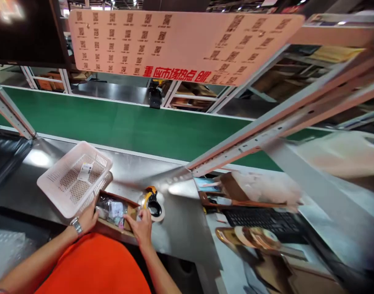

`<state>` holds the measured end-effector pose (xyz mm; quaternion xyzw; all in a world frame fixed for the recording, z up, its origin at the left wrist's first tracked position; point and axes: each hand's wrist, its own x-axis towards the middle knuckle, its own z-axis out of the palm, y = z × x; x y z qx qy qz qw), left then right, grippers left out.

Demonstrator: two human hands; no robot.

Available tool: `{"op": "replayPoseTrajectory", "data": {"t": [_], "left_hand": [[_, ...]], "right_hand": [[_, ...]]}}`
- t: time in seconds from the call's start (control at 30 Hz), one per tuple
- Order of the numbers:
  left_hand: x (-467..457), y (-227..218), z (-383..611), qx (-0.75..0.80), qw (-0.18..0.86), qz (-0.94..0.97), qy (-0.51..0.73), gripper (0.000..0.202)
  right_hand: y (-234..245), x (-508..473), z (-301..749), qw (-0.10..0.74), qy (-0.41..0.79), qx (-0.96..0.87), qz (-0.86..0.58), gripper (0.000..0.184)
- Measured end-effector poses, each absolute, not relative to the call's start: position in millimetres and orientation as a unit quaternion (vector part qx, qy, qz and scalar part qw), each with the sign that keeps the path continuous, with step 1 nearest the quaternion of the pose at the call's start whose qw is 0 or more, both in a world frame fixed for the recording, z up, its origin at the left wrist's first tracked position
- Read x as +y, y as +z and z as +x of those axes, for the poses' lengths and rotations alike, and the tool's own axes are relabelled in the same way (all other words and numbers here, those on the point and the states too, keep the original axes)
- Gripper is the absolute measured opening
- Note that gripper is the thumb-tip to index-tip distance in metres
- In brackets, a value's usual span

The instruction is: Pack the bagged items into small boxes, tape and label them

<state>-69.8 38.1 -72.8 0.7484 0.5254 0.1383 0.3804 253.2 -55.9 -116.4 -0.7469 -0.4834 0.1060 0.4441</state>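
Note:
A small open cardboard box [132, 213] stands at the near edge of the metal bench, right in front of me. Clear plastic packets [115, 209], one with a pale label, lie inside it; their contents are hard to make out. My left hand [88, 218], with a watch on the wrist, grips the box's left end. At the right end, my right hand [142, 228] holds the box wall, its thumb on the inner side. Just beyond the right hand is a yellow and black tape dispenser [150, 197], beside a roll of tape [160, 213].
A white plastic basket [53, 192] with a labelled packet [86, 170] inside sits left of the box. Behind the bench runs a green conveyor belt [128, 124]. To the right are a slanted metal post [236, 143], a keyboard [263, 222] and more tape rolls [260, 237]. A code-covered board [187, 45] hangs above.

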Motion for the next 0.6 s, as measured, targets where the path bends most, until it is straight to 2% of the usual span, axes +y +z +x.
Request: {"op": "replayPoseTrajectory", "data": {"t": [0.07,0.1,0.17,0.23,0.37,0.5,0.53,0.6], "left_hand": [[36.5,-74.5,-62.0,0.514,0.429,0.732,0.125,0.097],[38.8,-73.2,-57.7,0.508,0.442,0.730,0.117,0.100],[46.4,-68.0,-49.5,0.488,0.445,0.745,0.101,0.099],[53.4,-61.3,-42.9,0.460,0.434,0.771,0.084,0.095],[54.3,-45.4,-33.0,0.426,0.412,0.803,0.060,0.084],[50.1,-28.4,-24.3,0.399,0.386,0.832,-0.009,0.080],[51.1,-25.6,-22.6,0.389,0.378,0.840,-0.023,0.083],[56.6,-23.4,-19.1,0.360,0.370,0.855,-0.046,0.107]], "right_hand": [[-108.4,-57.2,258.0,0.411,0.035,-0.658,-0.629,0.029],[-104.3,-54.9,259.2,0.389,0.014,-0.731,-0.560,0.020],[-98.0,-46.6,260.3,0.333,-0.003,-0.829,-0.449,0.037],[-94.7,-36.3,261.4,0.266,0.011,-0.878,-0.397,0.047],[-89.3,-20.0,265.8,0.149,0.078,-0.901,-0.400,0.058],[-80.4,-11.3,265.7,0.107,0.123,-0.909,-0.384,0.060],[-79.0,-9.6,264.2,0.104,0.134,-0.909,-0.381,0.060],[-78.5,-6.1,260.4,0.102,0.158,-0.905,-0.382,0.059]]}}
